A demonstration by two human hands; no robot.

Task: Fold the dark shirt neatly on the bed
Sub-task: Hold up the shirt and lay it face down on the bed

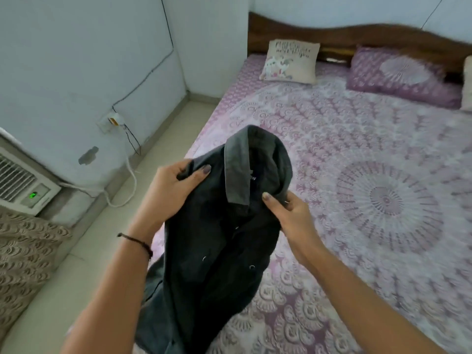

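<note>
Two bare hands hold one dark grey, collared, button-front cotton shirt point(217, 251) at centre frame, above the near left edge of the bed point(357, 149).

1. Left hand point(168, 190): positioned left of centre. The fingers are curled round a bunch of shoulder fabric, with the thumb laid across the front of it. This grip sits just left of the lighter grey collar point(237, 172). A thin black thread bracelet point(138, 242) circles the wrist.
2. Right hand point(288, 213): positioned right of centre, slightly lower in the frame. The thumb and curled fingers pinch the fabric directly below the right side of the collar.
3. Shirt position: the collar stands up between and above both hands. The body hangs down between the forearms to the bottom edge of the frame, with small buttons visible on the front. Whether the lower part touches the bed cannot be determined.

The bed carries a purple and white mandala-print sheet. A cream printed square cushion point(290, 61) and a purple patterned pillow point(398, 75) lean against the dark wooden headboard point(357, 37) at upper right. At far left, a white louvred unit with a green indicator light point(23, 182) sits against the wall, with a white cable point(127, 180) running beside it. A beige patterned cloth point(23, 254) lies at lower left.
</note>
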